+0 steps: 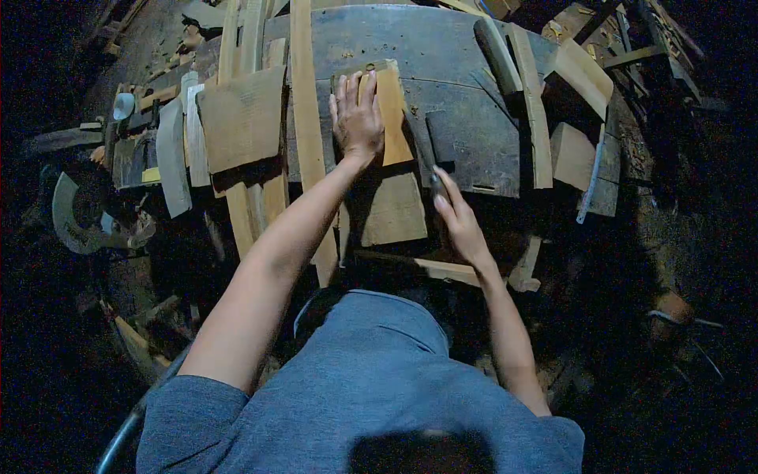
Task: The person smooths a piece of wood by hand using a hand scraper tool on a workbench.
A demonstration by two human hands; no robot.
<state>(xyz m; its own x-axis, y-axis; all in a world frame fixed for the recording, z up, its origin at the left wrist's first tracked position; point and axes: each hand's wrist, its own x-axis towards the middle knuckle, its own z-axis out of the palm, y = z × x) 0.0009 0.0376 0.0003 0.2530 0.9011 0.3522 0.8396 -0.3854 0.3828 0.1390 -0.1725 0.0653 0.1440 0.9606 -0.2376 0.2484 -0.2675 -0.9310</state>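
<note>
Pressing down with the left hand [359, 130], fingers spread flat, on a pale wooden board [392, 118], dark-marked at the far end, lying on the counter [355, 31] above a duller plank [395, 209]. Gripping a dark, slender tool [424, 142] in the right hand [462, 225], just beside the board, fingers closed. Seemingly steadying; calling for firm, even pressure.

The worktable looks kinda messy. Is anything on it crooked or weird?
Yes, a bit. On the left, a wide board lies askew across long wooden strips, which stick out past the front edge of the worktable. On the right, a thick block sits slanted. Nothing is clearly broken.
</note>
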